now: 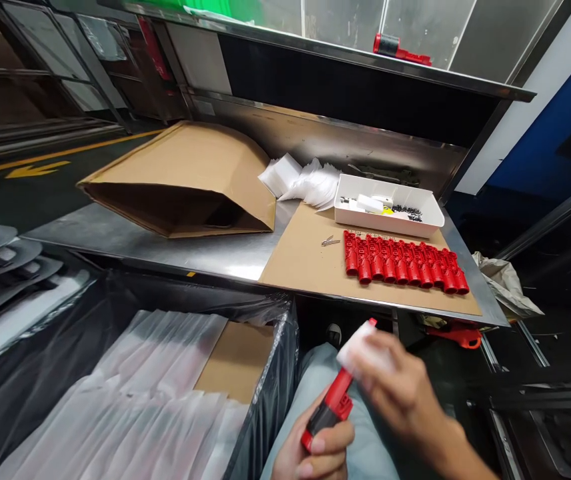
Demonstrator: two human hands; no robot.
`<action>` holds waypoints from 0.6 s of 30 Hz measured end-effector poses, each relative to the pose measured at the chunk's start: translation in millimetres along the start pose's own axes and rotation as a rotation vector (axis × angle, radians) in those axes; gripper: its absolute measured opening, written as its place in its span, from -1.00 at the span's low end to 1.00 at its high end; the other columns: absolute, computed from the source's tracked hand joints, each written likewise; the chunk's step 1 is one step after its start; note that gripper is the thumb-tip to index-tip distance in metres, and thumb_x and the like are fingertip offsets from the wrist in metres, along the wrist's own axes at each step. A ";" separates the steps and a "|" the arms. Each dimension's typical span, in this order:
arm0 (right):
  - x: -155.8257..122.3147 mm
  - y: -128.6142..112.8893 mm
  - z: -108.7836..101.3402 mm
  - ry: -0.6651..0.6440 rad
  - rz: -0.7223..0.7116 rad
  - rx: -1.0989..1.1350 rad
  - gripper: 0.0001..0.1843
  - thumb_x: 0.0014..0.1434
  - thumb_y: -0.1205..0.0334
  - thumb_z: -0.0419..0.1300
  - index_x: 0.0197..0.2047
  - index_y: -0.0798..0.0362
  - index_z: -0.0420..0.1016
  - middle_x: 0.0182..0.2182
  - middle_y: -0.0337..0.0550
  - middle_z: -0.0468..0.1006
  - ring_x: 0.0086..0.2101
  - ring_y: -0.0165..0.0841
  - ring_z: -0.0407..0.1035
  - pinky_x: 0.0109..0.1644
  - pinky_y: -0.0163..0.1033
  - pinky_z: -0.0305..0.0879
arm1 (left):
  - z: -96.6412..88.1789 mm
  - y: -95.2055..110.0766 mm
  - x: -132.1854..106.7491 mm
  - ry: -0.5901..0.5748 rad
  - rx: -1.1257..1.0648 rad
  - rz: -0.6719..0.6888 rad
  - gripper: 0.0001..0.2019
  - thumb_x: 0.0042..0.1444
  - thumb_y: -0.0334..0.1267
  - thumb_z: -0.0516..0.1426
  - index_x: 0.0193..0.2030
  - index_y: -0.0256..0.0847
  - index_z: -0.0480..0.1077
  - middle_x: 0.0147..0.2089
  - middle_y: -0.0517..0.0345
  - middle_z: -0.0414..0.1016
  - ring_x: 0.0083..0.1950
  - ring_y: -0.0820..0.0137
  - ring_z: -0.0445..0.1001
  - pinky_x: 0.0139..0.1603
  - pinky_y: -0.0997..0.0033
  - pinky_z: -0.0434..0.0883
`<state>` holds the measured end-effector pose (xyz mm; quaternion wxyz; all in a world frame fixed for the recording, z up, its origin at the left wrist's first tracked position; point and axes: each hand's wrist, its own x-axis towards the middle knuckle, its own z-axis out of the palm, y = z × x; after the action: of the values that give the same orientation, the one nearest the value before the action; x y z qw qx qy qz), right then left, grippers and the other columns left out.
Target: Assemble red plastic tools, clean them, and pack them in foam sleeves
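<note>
My left hand [318,443] is wrapped round the lower end of a red plastic part [336,393] with a black band, held tilted above my lap. At its upper end, my right hand [398,377] pinches a white wipe [355,347] folded round the part; a small red tip sticks out beyond it. The right hand is slightly blurred. On the bench ahead, similar red parts [405,263] lie side by side in a row on a cardboard sheet [298,257]. Another red part with a black band [388,47] rests on the shelf above.
A white tray [390,227] of small pieces stands behind the row, near a stack of white sheets [318,183]. An open cardboard box [190,160] lies on the bench [245,253]. At lower left, a lined bin [270,393] holds sleeved items [130,400].
</note>
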<state>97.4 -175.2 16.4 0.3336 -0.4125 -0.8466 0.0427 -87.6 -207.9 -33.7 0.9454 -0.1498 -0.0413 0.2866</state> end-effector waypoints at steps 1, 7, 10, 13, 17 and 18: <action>0.3 0.2 1.2 -0.004 -0.044 0.026 -0.64 0.32 0.32 0.05 0.12 0.00 0.50 -0.05 0.10 0.56 -0.13 -0.26 0.57 -0.16 -0.26 0.56 | -1.5 1.4 0.9 -0.012 0.019 -0.014 -0.60 0.26 -0.42 0.14 -0.63 -0.36 0.24 -0.70 0.38 0.19 -0.80 0.83 0.03 -0.79 0.84 -0.12; 1.5 0.8 3.9 0.036 -0.010 0.050 -0.61 0.31 0.33 0.03 0.16 0.03 0.44 -0.07 0.09 0.55 -0.12 -0.27 0.56 -0.15 -0.27 0.55 | -9.5 7.0 10.1 -0.080 0.118 -0.078 -0.54 0.27 -0.30 0.13 -0.67 -0.26 0.16 -0.75 0.40 0.13 -0.84 0.79 -0.09 -0.84 0.78 -0.16; 1.5 3.1 6.1 0.035 -0.071 0.098 -0.61 0.31 0.30 0.05 0.17 0.04 0.44 -0.06 0.07 0.55 -0.14 -0.28 0.56 -0.15 -0.28 0.54 | -12.5 7.9 11.9 -0.104 0.196 -0.131 -0.51 0.29 -0.21 0.12 -0.68 -0.22 0.15 -0.82 0.36 0.12 -0.86 0.73 -0.10 -0.86 0.75 -0.15; 1.8 4.7 10.9 0.156 0.096 0.029 -0.64 0.32 0.34 0.05 0.12 0.01 0.49 -0.05 0.06 0.51 -0.11 -0.27 0.54 -0.09 -0.24 0.53 | -12.3 8.0 9.9 -0.091 0.247 -0.153 -0.48 0.32 -0.15 0.06 -0.68 -0.21 0.16 -0.82 0.36 0.10 -0.87 0.71 -0.11 -0.87 0.73 -0.16; 1.4 1.6 16.6 0.179 -0.056 0.104 -0.60 0.37 0.23 -0.02 0.20 -0.07 0.41 -0.13 -0.02 0.54 -0.19 -0.33 0.55 -0.20 -0.33 0.54 | -8.1 4.8 3.9 -0.019 0.310 -0.122 -0.42 0.35 -0.13 0.01 -0.73 -0.15 0.04 -0.87 0.43 -0.09 -0.87 0.74 -0.23 -0.86 0.77 -0.21; 2.0 1.3 16.3 0.176 -0.025 0.098 -0.61 0.38 0.22 -0.03 0.19 -0.05 0.43 -0.10 0.01 0.53 -0.15 -0.30 0.55 -0.14 -0.28 0.54 | -7.4 3.6 2.9 -0.007 0.326 -0.130 -0.42 0.36 -0.11 -0.01 -0.73 -0.14 0.04 -0.87 0.44 -0.11 -0.87 0.74 -0.23 -0.86 0.76 -0.22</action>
<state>87.6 -169.6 4.4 0.4270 -0.3871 -0.8161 0.0434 -85.8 -205.3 -41.9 0.9735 0.0092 -0.0071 0.2285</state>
